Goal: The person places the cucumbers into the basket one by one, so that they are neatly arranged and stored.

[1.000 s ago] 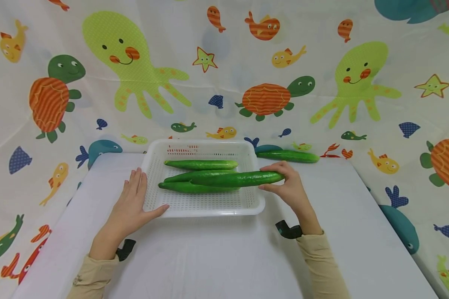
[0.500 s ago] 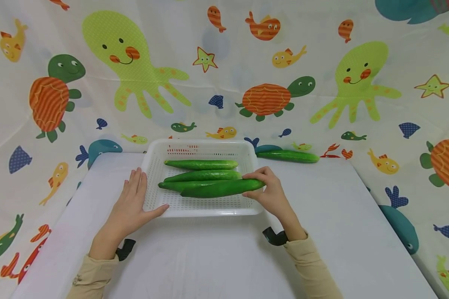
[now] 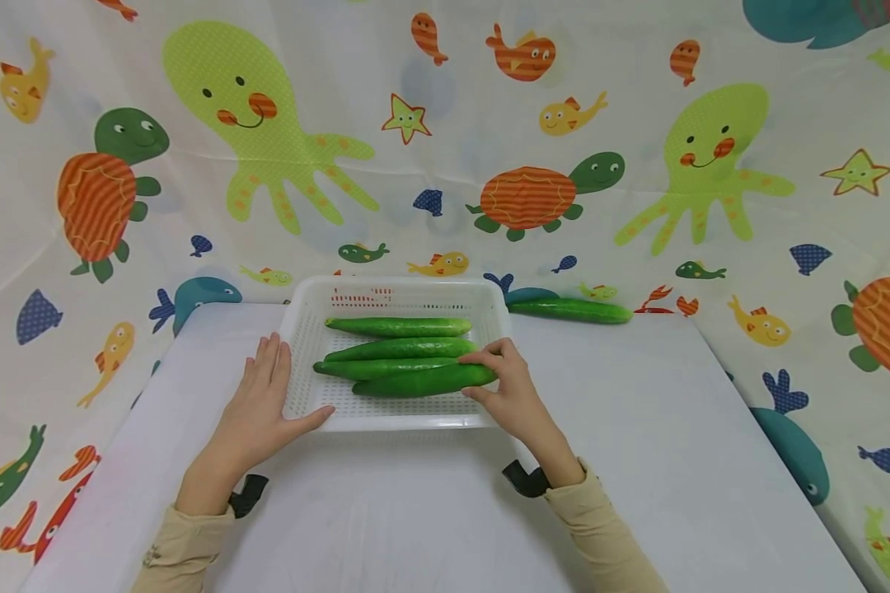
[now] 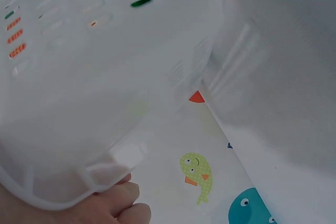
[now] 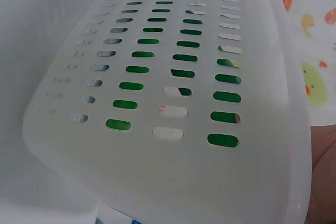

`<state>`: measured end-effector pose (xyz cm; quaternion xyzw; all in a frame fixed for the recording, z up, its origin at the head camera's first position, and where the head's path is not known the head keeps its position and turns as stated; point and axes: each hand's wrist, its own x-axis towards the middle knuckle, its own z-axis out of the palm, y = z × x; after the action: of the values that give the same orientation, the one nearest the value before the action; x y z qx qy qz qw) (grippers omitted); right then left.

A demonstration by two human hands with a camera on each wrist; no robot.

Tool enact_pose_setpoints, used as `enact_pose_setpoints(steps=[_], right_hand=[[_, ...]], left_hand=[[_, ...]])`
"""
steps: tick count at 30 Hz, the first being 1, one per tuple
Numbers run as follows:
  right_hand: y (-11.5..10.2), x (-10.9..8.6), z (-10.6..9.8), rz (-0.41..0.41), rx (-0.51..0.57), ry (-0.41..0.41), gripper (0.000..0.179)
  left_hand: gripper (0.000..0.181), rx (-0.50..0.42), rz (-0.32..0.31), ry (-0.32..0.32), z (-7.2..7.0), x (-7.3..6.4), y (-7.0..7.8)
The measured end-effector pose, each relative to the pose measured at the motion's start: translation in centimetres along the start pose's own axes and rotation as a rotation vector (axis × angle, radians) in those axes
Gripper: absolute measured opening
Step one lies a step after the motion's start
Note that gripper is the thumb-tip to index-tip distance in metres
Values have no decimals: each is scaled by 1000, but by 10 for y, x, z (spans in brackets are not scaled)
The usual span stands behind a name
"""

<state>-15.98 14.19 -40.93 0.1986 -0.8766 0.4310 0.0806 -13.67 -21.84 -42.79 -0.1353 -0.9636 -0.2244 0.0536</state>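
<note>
A white slotted plastic basket [image 3: 400,422] sits on the table, with several green cucumbers lying lengthwise in it. My right hand [image 3: 510,387] reaches over the basket's right side and pinches the right end of the nearest cucumber [image 3: 415,382] between thumb and fingers. Behind that one lie a second cucumber [image 3: 386,367], a third [image 3: 400,349] and the farthest one [image 3: 398,327]. At the left rim rests my left hand [image 3: 259,408], fingers straight and thumb spread along the front corner. The right wrist view shows green through the slots of the basket wall [image 5: 157,171].
One more cucumber [image 3: 571,310] lies on the table's back edge, right of the basket. A white cloth covers the table [image 3: 415,511]. Behind it hangs a curtain [image 3: 445,165] printed with sea animals.
My right hand has moved left and toward me with the cucumber, from above the others down to the front of the row in the basket. The left hand has stayed put.
</note>
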Motion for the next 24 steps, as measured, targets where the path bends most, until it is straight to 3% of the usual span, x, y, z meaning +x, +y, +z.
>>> enact_pose_setpoints(steps=[15,24], right_hand=[[-1,0,1,6,-109,-94,40],[-8,7,7,54,-298,-190,42]], left_hand=[[118,4,5,4,0,0,0],[118,3,0,1,-1,0,1]])
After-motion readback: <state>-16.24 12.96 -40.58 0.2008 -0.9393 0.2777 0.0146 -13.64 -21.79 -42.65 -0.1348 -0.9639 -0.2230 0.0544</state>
